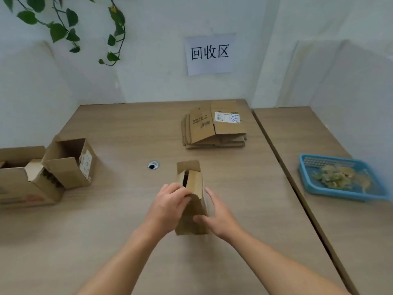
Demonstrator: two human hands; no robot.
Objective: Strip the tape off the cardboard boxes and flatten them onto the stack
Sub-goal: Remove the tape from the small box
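A small brown cardboard box (192, 188) lies on its side in the middle of the table, its far end open with flaps spread. My left hand (170, 204) grips its left top edge. My right hand (217, 213) presses against its right side with the thumb across the near face. A stack of flattened boxes (213, 128) lies at the back of the table; the top one bears a white shipping label. Two opened boxes stand at the left: a small one (70, 162) and a larger one (21, 179) behind it.
A blue plastic basket (340, 177) holding crumpled tape scraps sits on the adjoining table at the right. A round cable hole (153, 165) is in the tabletop left of the held box. A paper sign (210, 53) hangs on the back wall, with vine leaves at the upper left.
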